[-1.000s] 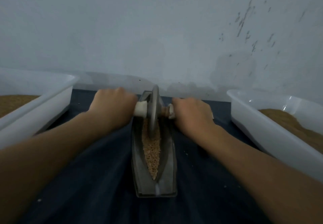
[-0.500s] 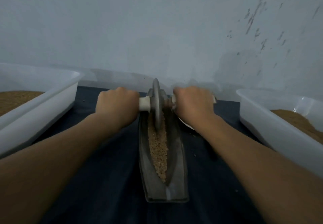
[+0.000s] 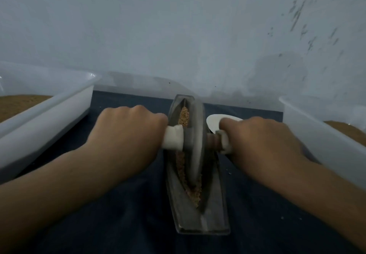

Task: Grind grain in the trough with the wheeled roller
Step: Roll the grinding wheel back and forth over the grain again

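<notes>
Wheeled roller [image 3: 195,135] — now midway along the trough [image 3: 215,204], drawn near from its far end. Your left hand [image 3: 128,133] and right hand [image 3: 259,141] curl fingers round its handles. Grain [image 3: 195,192] lies far and near of it — return stroke underway.

We see the grey wheeled roller [image 3: 195,141] upright mid-trough [image 3: 213,204], tan grain [image 3: 184,115] lying along the groove.

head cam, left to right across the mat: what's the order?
Left white tub → left hand → wheeled roller → right hand → right white tub. Trough left out, since it overlaps the roller.
</notes>
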{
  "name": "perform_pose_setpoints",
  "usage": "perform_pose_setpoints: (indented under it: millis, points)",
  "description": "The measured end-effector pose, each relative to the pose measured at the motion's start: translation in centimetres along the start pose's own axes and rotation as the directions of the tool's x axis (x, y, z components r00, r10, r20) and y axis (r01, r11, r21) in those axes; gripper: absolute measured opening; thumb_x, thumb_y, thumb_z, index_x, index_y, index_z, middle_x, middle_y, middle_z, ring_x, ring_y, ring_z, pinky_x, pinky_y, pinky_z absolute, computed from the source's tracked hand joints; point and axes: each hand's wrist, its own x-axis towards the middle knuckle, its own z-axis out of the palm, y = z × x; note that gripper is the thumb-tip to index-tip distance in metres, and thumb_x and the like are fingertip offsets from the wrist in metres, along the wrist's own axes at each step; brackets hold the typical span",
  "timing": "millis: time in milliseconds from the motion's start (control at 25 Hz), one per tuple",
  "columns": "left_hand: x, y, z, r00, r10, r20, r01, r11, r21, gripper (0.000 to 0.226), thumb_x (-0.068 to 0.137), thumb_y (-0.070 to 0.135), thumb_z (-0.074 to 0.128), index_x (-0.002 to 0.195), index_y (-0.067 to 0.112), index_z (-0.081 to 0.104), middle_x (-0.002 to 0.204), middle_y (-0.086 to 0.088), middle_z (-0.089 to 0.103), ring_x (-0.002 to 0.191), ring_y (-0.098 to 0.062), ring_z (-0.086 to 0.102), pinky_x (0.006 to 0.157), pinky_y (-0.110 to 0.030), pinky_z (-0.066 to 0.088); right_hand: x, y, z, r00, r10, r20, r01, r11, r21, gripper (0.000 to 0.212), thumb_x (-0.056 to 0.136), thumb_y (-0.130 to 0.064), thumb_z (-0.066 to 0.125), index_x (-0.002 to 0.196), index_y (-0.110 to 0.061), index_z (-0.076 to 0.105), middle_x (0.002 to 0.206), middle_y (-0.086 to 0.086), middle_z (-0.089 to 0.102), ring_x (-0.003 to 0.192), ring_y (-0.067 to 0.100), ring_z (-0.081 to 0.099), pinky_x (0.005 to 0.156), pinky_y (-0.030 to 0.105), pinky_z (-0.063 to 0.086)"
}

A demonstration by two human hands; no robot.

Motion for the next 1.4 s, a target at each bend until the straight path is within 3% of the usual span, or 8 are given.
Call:
perform_pose_setpoints:
  millis: [160,320,520,680,840,960,1200,1400]
  points:
    - [5.6,0.5,4.4,0.975,-0.218,0.033,0.220,0.971,-0.098,0.010,0.089,0.031,0.062,0.093,0.024,0.056,0.079,-0.003,0.058,0.069,-0.028,0.059,0.055,-0.032,0.033,8.0,-0.6,3.9,0.992,0.121,0.045,-0.122,0.993,0.008,0.010,0.089,-0.017,0.062,0.098,-0.019,0.058,0.078,0.004,0.056,0.065,0.027,0.045,0.051,0.029,0.022]
    - [4.7,0.1,3.6,0.980,-0.189,0.066,0.196,0.971,-0.135,0.016,0.090,0.032,0.060,0.086,0.024,0.047,0.072,0.002,0.047,0.064,-0.023,0.050,0.057,-0.033,0.035,7.8,-0.4,2.5,0.994,0.043,0.098,-0.046,0.999,0.024,0.012,0.089,-0.019,0.065,0.094,-0.024,0.055,0.076,0.000,0.046,0.077,0.029,0.061,0.053,0.029,0.029]
    - [-2.2,-0.3,-2.3,0.992,0.065,-0.111,-0.071,0.996,-0.049,0.042,0.053,0.030,0.080,0.068,0.025,0.040,0.052,0.008,0.026,0.038,-0.016,0.023,0.047,-0.019,0.010,-2.1,0.5,-1.2,0.997,-0.028,-0.069,0.036,0.993,0.109,0.047,0.056,-0.026,0.075,0.074,-0.030,0.032,0.053,-0.012,0.021,0.040,0.013,0.025,0.040,0.020,0.020]
    - [-1.7,-0.4,-1.5,1.000,0.001,-0.021,-0.002,0.999,-0.053,0.040,0.050,0.030,0.081,0.065,0.026,0.044,0.052,0.006,0.026,0.039,-0.020,0.024,0.049,-0.017,0.008,-1.7,0.6,-0.4,1.000,0.007,-0.018,-0.006,0.998,0.070,0.048,0.054,-0.024,0.078,0.074,-0.030,0.035,0.052,-0.012,0.018,0.041,0.013,0.017,0.042,0.019,0.016]
    - [4.9,0.8,2.5,0.994,-0.111,-0.009,0.111,0.993,0.050,0.012,0.083,0.031,0.065,0.083,0.025,0.055,0.065,0.002,0.048,0.061,-0.026,0.058,0.048,-0.028,0.025,5.0,-0.4,4.9,0.981,0.192,0.027,-0.193,0.980,0.044,0.012,0.092,-0.028,0.062,0.093,-0.023,0.051,0.077,0.001,0.061,0.067,0.029,0.058,0.052,0.030,0.033]
    - [7.0,0.4,3.1,0.990,-0.142,0.027,0.141,0.990,0.007,0.011,0.089,0.031,0.059,0.097,0.024,0.060,0.084,-0.002,0.061,0.076,-0.028,0.063,0.057,-0.032,0.035,7.2,-0.2,5.3,0.981,0.189,0.041,-0.192,0.980,0.062,0.004,0.096,-0.020,0.055,0.100,-0.020,0.055,0.090,0.006,0.066,0.078,0.031,0.063,0.057,0.031,0.036]
    - [-1.9,-0.7,-1.3,0.997,0.041,-0.070,-0.042,0.999,-0.025,0.039,0.056,0.039,0.074,0.068,0.031,0.039,0.051,0.009,0.032,0.038,-0.020,0.038,0.046,-0.022,0.018,-1.8,0.3,-1.4,0.995,-0.013,-0.101,0.019,0.998,0.058,0.050,0.056,-0.026,0.081,0.074,-0.029,0.034,0.054,-0.011,0.016,0.043,0.021,0.025,0.041,0.020,0.011]
    - [-0.9,-0.2,-0.9,1.000,-0.019,0.006,0.019,1.000,-0.013,0.044,0.051,0.029,0.079,0.066,0.028,0.038,0.048,0.007,0.033,0.036,-0.020,0.029,0.050,-0.018,0.008,-1.7,0.5,-0.5,0.998,0.067,0.002,-0.067,0.996,0.060,0.045,0.053,-0.022,0.081,0.073,-0.028,0.041,0.051,-0.010,0.021,0.041,0.011,0.015,0.043,0.019,0.009]
